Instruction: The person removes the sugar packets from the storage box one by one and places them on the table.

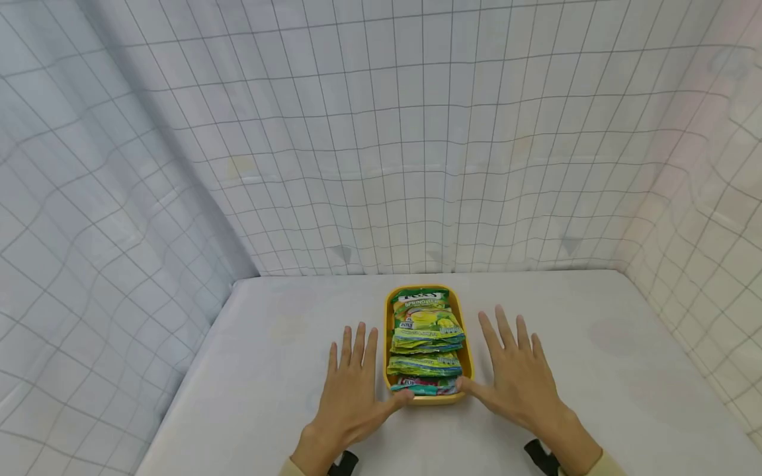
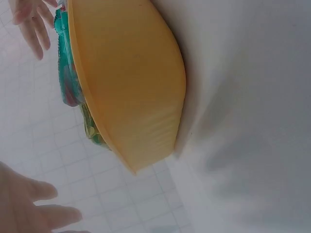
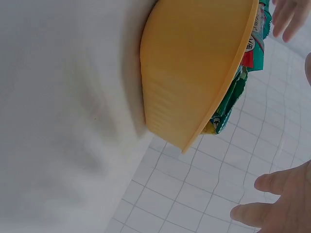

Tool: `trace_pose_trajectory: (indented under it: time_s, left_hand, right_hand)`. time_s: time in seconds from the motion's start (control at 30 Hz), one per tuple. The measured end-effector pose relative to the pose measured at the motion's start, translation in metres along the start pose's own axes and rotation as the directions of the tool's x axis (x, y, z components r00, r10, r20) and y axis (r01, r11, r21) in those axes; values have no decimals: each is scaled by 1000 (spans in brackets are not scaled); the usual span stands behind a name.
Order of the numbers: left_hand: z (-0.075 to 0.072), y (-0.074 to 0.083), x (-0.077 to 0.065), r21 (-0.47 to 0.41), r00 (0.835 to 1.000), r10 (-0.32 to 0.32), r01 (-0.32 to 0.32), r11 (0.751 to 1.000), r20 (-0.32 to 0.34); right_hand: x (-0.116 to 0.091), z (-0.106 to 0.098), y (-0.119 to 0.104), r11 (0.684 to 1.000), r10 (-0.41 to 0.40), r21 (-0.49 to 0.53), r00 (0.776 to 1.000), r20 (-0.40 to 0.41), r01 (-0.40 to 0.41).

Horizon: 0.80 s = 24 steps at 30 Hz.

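A yellow plastic basket (image 1: 428, 400) stands on the white table, filled with candy packets (image 1: 424, 324) in green and yellow wrappers. Nearest me in it lies a teal and red packet (image 2: 68, 63). My left hand (image 1: 351, 390) hovers at the basket's left side, fingers straight and pointing away, thumb reaching towards the near left corner. On the other side, my right hand (image 1: 518, 377) spreads its fingers, its thumb tip overlapping the near right corner in the head view. Neither hand holds anything. Both wrist views show the basket's smooth outer wall (image 3: 194, 63) beside the hands.
The white table (image 1: 256, 370) extends on both sides of the basket. White cloth with a grid pattern (image 1: 417, 165) hangs behind it and along the left and right sides. A black strap (image 1: 542, 456) shows at the right wrist, another (image 1: 343, 464) at the left.
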<state>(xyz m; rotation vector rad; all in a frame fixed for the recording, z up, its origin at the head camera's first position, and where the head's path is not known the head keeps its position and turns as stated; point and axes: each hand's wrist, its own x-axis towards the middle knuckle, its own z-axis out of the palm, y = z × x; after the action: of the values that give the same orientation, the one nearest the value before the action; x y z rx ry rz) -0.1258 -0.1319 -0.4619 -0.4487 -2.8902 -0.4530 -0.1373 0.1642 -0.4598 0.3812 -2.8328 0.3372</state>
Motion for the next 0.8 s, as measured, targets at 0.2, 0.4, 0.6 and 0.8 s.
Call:
trace_pose_trajectory:
  time_s: [0.2, 0.4, 0.6, 0.8]
  left_hand:
    - [-1, 1, 0, -69, 1000, 4, -5, 998, -10]
    - [-2, 4, 0, -89, 1000, -3, 1, 996, -21]
    - [1, 5, -1, -121, 999, -32, 33, 992, 7]
    - [2, 5, -1, -181, 999, -33, 36, 983, 19]
  right_hand:
    - [7, -2, 0, 999, -5, 45, 1000, -2, 5]
    - [16, -2, -2, 993, -16, 114, 1000, -18, 18]
    - [21, -2, -7, 985, -25, 168, 998, -58, 34]
    - [30, -6, -10, 959, -24, 281, 997, -74, 44]
